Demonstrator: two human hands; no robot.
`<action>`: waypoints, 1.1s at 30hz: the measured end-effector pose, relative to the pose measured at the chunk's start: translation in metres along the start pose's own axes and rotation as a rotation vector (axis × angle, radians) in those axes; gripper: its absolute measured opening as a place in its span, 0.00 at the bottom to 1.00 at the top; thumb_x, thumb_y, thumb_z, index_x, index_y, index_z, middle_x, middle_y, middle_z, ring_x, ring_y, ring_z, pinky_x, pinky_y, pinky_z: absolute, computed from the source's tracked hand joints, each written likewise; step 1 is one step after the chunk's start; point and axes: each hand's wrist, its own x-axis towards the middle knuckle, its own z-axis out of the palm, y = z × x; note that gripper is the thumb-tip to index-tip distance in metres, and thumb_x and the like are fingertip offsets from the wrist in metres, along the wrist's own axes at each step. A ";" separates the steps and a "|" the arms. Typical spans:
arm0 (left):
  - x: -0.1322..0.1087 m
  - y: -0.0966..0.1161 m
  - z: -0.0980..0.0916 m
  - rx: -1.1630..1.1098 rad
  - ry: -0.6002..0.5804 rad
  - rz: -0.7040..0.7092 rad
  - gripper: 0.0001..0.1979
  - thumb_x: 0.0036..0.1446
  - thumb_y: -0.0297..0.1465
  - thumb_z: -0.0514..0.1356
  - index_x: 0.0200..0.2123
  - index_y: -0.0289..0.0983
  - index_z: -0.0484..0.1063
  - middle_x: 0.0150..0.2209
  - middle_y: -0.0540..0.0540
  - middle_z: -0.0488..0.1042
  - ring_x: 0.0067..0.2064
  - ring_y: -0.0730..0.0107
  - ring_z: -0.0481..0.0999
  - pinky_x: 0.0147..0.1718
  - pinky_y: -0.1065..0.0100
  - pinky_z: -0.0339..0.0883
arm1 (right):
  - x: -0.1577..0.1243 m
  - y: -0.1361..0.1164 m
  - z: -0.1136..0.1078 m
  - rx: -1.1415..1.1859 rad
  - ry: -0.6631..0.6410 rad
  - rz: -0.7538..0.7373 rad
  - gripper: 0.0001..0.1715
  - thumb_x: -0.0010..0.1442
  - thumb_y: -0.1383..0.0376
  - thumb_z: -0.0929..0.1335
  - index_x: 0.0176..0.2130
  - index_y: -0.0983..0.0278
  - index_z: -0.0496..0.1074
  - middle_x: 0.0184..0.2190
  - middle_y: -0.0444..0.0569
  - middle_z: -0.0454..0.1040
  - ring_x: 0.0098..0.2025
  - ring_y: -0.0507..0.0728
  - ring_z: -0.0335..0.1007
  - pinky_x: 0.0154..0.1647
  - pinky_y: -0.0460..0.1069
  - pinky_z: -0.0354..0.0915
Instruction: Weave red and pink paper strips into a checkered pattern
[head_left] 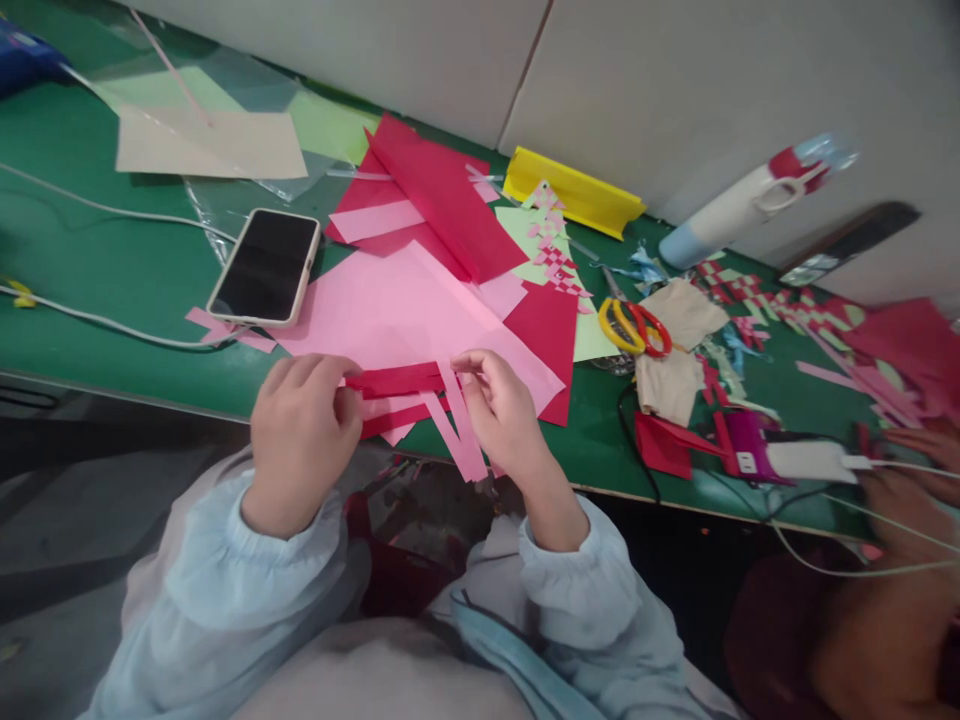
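Note:
My left hand [304, 430] is closed on the left end of red paper strips [401, 380], which run across the table's front edge. At their right end my right hand [499, 405] pinches the paper strips, with its thumb and fingers together. Pink paper strips [454, 430] cross the red ones beside my right hand and hang down past the edge. Which strip lies right under the right fingertips is hard to make out. Beneath and behind lies a large pink sheet [367, 300], with folded red paper [450, 200] on top at the back.
A phone [264, 266] lies left on the green table [97, 240]. To the right are scissors [634, 325], woven paper pieces [551, 235], a yellow holder [574, 190] and a power bank [754, 450] with cables. A bottle [735, 215] stands behind. Another person's hand [907, 500] is far right.

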 end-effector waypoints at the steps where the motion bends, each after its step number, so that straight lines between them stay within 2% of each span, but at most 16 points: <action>1: 0.000 0.000 -0.002 0.012 -0.007 -0.007 0.14 0.59 0.22 0.50 0.41 0.42 0.70 0.37 0.43 0.75 0.42 0.55 0.73 0.42 0.53 0.69 | 0.000 0.000 -0.002 -0.006 0.015 -0.001 0.11 0.65 0.68 0.60 0.45 0.60 0.67 0.47 0.52 0.75 0.51 0.56 0.72 0.54 0.54 0.69; 3: 0.000 -0.001 -0.004 0.012 -0.032 0.026 0.14 0.60 0.22 0.49 0.43 0.41 0.70 0.38 0.43 0.75 0.43 0.55 0.73 0.44 0.52 0.69 | 0.001 0.001 -0.008 -0.040 0.028 -0.008 0.11 0.64 0.69 0.60 0.45 0.61 0.67 0.46 0.52 0.75 0.51 0.56 0.73 0.54 0.54 0.69; 6: 0.000 -0.002 -0.002 -0.043 -0.106 0.202 0.12 0.60 0.24 0.52 0.43 0.38 0.71 0.39 0.43 0.77 0.44 0.55 0.73 0.46 0.53 0.69 | 0.003 0.004 -0.017 -0.141 0.003 -0.040 0.12 0.63 0.71 0.61 0.44 0.61 0.69 0.45 0.52 0.76 0.50 0.57 0.72 0.53 0.56 0.69; 10: -0.003 0.002 0.006 -0.061 -0.207 0.377 0.13 0.62 0.29 0.56 0.49 0.36 0.71 0.49 0.41 0.77 0.52 0.51 0.72 0.48 0.51 0.68 | 0.006 0.009 -0.025 -0.280 -0.067 -0.087 0.11 0.59 0.72 0.65 0.42 0.62 0.72 0.43 0.52 0.77 0.49 0.60 0.72 0.53 0.58 0.67; 15: -0.006 0.007 0.012 -0.033 -0.269 0.386 0.14 0.64 0.34 0.56 0.51 0.38 0.71 0.52 0.41 0.76 0.54 0.50 0.72 0.49 0.50 0.66 | 0.006 0.011 -0.025 -0.359 -0.111 -0.074 0.10 0.58 0.69 0.69 0.42 0.61 0.73 0.43 0.52 0.77 0.49 0.61 0.71 0.53 0.58 0.67; 20: -0.006 0.007 0.012 -0.027 -0.263 0.390 0.14 0.64 0.34 0.56 0.51 0.38 0.72 0.50 0.40 0.76 0.50 0.51 0.73 0.48 0.51 0.66 | 0.001 0.007 -0.025 -0.378 -0.119 0.061 0.13 0.56 0.66 0.72 0.43 0.62 0.72 0.36 0.49 0.76 0.39 0.58 0.73 0.40 0.52 0.69; 23: -0.005 0.006 0.013 -0.038 -0.258 0.404 0.13 0.64 0.34 0.57 0.49 0.38 0.72 0.47 0.40 0.77 0.48 0.53 0.74 0.46 0.52 0.67 | -0.002 0.006 -0.024 -0.391 -0.126 0.111 0.13 0.57 0.65 0.72 0.43 0.62 0.72 0.35 0.48 0.75 0.35 0.56 0.73 0.36 0.51 0.68; 29: -0.006 0.005 0.013 -0.030 -0.225 0.462 0.11 0.63 0.33 0.57 0.46 0.36 0.74 0.43 0.40 0.78 0.44 0.54 0.75 0.44 0.54 0.67 | -0.005 0.000 -0.026 -0.344 -0.136 0.199 0.12 0.56 0.66 0.71 0.42 0.62 0.71 0.35 0.48 0.76 0.34 0.55 0.73 0.35 0.51 0.69; 33: -0.005 0.005 0.011 -0.048 -0.232 0.434 0.12 0.63 0.34 0.57 0.46 0.37 0.74 0.43 0.40 0.78 0.45 0.54 0.75 0.44 0.53 0.67 | -0.008 -0.005 -0.027 -0.266 -0.160 0.239 0.09 0.57 0.66 0.70 0.41 0.61 0.71 0.36 0.48 0.78 0.34 0.55 0.75 0.37 0.51 0.70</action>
